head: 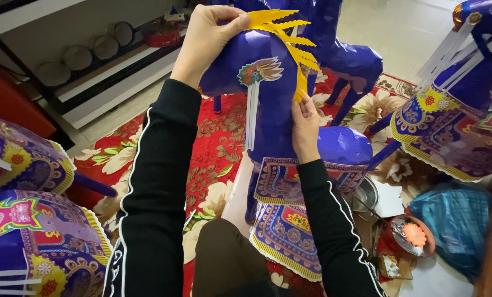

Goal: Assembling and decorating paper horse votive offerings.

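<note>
Left hand [208,34] grips the head of the blue paper horse [279,104], right hand [305,125] pinches its jagged yellow mane [290,41] at the neck, a feathered sticker [260,70] between them, patterned saddle cloth [284,181] below the right wrist.
</note>
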